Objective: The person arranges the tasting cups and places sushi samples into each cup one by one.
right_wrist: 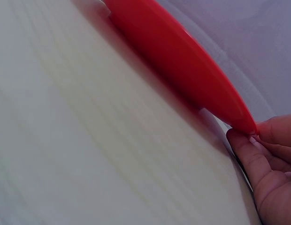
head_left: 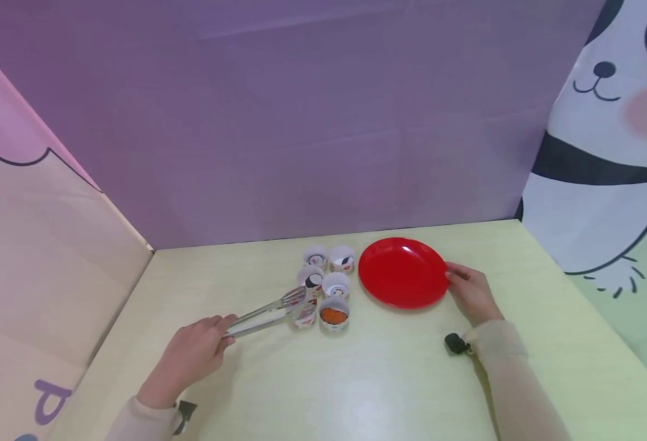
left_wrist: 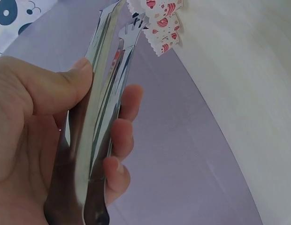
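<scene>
My left hand (head_left: 193, 349) grips a pair of metal tongs (head_left: 265, 315), thumb on one arm and fingers round the other in the left wrist view. The fork-like tong tips are apart and overlap the front-left cup (head_left: 304, 318) in the head view. Several small patterned paper cups (head_left: 335, 286) stand in a close group at mid-table. The front-right one holds orange bits (head_left: 334, 315). Right of the cups is a round red plate (head_left: 403, 272). My right hand (head_left: 472, 294) pinches its right rim between thumb and fingers, as the right wrist view (right_wrist: 272, 164) shows.
The pale wooden table (head_left: 389, 380) ends at a purple backdrop (head_left: 323, 122). Printed panels stand on both sides, the right one with a panda (head_left: 593, 214). A small black device (head_left: 455, 344) is at the right wrist and a dark strap piece (head_left: 185, 416) at the left.
</scene>
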A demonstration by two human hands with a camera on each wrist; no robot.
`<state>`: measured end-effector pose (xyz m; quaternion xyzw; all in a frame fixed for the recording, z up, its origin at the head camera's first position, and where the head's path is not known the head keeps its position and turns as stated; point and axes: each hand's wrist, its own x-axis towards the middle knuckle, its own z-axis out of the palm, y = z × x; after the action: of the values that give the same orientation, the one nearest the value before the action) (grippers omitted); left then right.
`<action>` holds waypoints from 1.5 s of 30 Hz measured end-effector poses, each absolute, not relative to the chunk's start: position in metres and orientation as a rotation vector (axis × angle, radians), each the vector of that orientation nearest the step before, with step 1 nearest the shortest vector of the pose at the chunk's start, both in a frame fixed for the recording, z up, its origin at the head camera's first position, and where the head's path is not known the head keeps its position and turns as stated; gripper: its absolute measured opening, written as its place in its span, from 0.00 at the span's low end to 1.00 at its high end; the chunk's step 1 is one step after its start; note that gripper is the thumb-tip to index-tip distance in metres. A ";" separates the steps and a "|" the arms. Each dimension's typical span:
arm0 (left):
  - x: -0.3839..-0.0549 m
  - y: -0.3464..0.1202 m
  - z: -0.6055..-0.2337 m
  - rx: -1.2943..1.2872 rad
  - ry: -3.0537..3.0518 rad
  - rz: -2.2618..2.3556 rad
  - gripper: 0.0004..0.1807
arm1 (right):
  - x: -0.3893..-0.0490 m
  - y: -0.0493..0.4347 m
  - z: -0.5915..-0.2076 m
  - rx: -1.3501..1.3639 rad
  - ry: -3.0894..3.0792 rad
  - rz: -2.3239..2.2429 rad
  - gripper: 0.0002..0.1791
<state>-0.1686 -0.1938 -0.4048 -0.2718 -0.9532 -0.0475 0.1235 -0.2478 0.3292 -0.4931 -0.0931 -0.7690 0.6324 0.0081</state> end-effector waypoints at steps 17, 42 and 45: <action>-0.171 -0.194 -0.396 -0.838 -2.766 -0.210 0.20 | -0.245 0.330 -0.491 -0.283 -2.432 1.970 0.29; -0.211 -0.195 -0.424 -0.352 -2.978 -0.691 0.29 | -0.243 0.331 -0.488 -0.296 -2.471 1.914 0.27; -0.211 -0.189 -0.430 -0.328 -3.002 -0.732 0.29 | -0.243 0.330 -0.488 -0.297 -2.483 1.899 0.27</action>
<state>-0.2115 -0.1894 -0.4300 -0.1055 -0.9660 -0.2354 0.0172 -0.2429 0.3299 -0.4877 -0.0944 -0.7908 0.6047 0.0007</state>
